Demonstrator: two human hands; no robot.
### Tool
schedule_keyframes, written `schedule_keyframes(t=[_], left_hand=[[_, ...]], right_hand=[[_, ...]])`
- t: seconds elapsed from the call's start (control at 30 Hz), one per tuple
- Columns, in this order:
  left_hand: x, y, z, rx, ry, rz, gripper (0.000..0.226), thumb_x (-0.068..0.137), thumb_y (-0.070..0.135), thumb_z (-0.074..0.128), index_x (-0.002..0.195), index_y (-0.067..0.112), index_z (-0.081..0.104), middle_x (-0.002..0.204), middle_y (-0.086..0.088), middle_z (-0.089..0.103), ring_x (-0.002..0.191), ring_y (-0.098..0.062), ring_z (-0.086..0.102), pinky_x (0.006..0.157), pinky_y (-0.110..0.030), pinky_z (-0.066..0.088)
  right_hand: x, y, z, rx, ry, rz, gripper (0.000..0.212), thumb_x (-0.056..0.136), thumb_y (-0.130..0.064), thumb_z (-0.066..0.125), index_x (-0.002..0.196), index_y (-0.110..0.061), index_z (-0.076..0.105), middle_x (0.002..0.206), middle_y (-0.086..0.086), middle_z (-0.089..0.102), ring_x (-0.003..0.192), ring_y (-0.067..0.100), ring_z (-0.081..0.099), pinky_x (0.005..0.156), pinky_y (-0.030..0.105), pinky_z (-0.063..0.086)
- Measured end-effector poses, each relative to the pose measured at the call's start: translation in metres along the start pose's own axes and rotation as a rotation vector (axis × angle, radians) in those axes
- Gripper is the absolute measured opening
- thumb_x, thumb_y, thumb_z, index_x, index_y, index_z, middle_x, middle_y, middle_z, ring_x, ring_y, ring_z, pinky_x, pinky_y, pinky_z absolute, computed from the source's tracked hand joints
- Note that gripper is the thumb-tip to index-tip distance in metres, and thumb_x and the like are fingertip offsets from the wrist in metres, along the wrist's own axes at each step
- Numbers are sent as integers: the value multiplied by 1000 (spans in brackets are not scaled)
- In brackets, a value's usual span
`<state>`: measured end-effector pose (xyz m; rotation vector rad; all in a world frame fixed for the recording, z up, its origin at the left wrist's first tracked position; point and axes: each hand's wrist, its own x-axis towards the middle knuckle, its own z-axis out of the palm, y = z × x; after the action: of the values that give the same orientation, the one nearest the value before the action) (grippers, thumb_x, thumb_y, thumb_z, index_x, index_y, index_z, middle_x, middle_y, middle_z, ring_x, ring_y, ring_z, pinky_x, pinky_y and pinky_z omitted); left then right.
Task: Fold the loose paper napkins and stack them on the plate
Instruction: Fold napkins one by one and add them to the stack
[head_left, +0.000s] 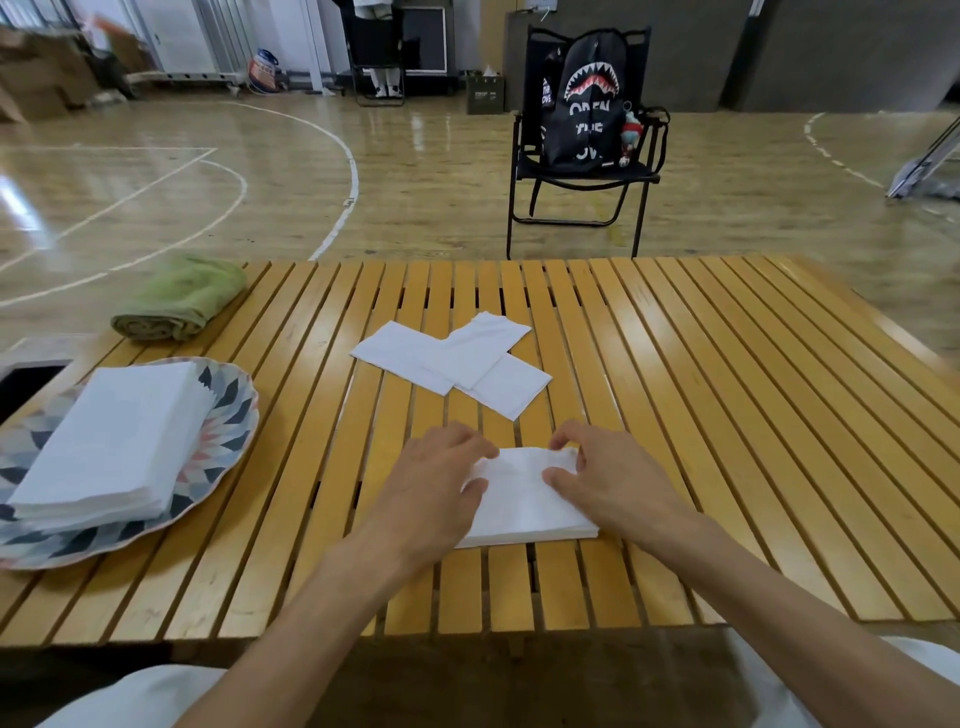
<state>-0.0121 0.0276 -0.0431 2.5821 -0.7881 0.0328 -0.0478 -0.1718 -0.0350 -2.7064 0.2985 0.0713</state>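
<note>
Many folded napkins (104, 447) already lie stacked on the plate (228, 415); left hand (436, 483) and right hand (608, 478) pinch one napkin (524, 499) on the table (727, 415), loose napkins (457, 358) remain beyond

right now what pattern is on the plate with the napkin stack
A geometric chevron pattern in dark blue, grey and pink on white, seen on the plate in the head view.
</note>
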Motion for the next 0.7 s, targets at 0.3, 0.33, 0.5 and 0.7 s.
schedule_keyframes(t=[0.3,0.33,0.5,0.7], left_hand=[[1,-9,0,-31,-67,-22,33,101,28,51,133,32,56,136,18,49,129,-4,40,111,-24,28],[2,-10,-3,-37,-41,-53,31,101,28,51,131,31,57,133,18,51,127,-4,42,109,-23,30],[39,-7,-11,23,30,-164,26,100,27,52,123,21,63,124,5,60,112,-14,55,97,-31,46],[115,-4,7,157,69,-216,27,97,18,50,123,11,56,124,-7,55,112,-24,53,90,-36,47]], right_hand=[[-2,-4,-3,17,86,-93,43,96,-42,60,137,-34,48,117,-11,55,101,6,53,90,28,51],[-2,-7,-3,31,94,-137,40,97,-41,59,136,-35,51,122,-11,54,105,6,53,92,28,50],[-2,-11,7,-59,-12,-360,30,102,-36,49,130,-33,60,133,-12,56,121,12,48,103,31,40],[-1,-11,15,-176,-28,-412,35,104,-33,39,134,-29,57,138,-8,54,122,18,46,102,36,38]])
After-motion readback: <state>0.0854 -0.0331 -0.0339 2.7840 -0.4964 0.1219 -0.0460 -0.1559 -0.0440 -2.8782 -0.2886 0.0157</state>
